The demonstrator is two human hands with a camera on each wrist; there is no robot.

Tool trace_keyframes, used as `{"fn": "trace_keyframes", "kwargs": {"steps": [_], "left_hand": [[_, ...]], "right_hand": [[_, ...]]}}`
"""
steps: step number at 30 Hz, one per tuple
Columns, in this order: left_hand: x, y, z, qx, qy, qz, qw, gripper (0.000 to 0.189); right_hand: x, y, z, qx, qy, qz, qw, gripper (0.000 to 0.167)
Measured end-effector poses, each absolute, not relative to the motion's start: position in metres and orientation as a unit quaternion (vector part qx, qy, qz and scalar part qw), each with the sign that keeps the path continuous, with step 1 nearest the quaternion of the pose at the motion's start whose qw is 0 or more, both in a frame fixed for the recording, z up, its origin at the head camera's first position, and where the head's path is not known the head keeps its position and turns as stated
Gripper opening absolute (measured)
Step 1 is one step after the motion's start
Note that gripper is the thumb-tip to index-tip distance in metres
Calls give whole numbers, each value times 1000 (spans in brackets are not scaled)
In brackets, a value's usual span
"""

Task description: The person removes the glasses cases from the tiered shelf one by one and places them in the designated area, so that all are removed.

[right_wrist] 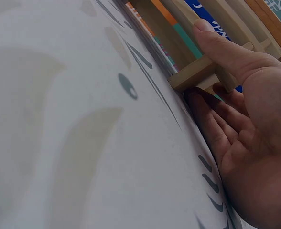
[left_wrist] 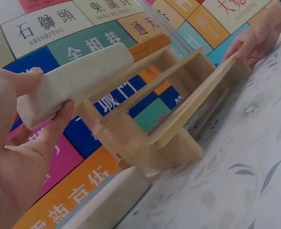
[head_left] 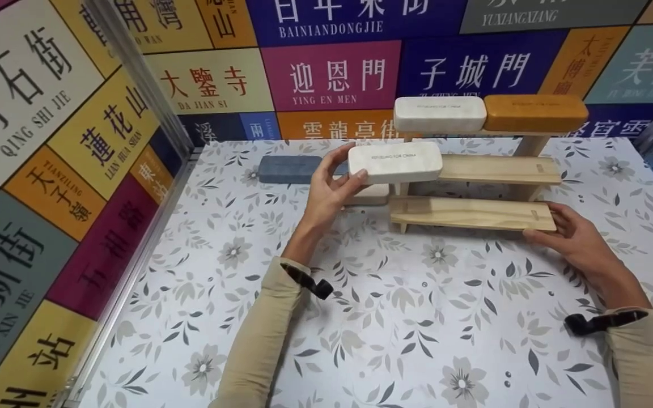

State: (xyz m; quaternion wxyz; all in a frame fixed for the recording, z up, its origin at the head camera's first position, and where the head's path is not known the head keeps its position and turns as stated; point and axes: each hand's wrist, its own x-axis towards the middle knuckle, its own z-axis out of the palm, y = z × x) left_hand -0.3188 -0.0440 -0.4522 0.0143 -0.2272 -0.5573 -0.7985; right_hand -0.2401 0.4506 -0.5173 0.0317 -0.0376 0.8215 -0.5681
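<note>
In the head view my left hand (head_left: 326,190) pinches the left end of a white glasses case (head_left: 397,164), thumb in front and fingers behind. This case is level, at the left part of the middle shelf of a three-tier wooden rack (head_left: 474,214); I cannot tell whether it touches the shelf. My right hand (head_left: 581,241) grips the rack's lower shelf at its right end. The right wrist view has the thumb (right_wrist: 221,45) on the wood and the other fingers below. On the top shelf sit another white case (head_left: 440,115) and an orange case (head_left: 536,114).
A blue-grey case (head_left: 289,170) lies on the table left of the rack. A whitish case (head_left: 373,195) lies beside it, partly behind my left hand. The table bears a floral cloth (head_left: 406,317). Panels with large lettering (head_left: 332,73) rise behind the rack and at the left.
</note>
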Motion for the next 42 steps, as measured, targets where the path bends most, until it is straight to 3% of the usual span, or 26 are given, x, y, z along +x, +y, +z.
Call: {"fn": "trace_keyframes", "kwargs": {"steps": [23, 42], "left_hand": [[-321, -106, -458, -139, -529, -832, 89, 59], [-319, -151, -480, -91, -553, -820, 112, 63]], "right_hand": [[-239, 448, -518, -38, 823, -566, 31, 81], [-237, 449, -518, -40, 831, -554, 25, 81]]}}
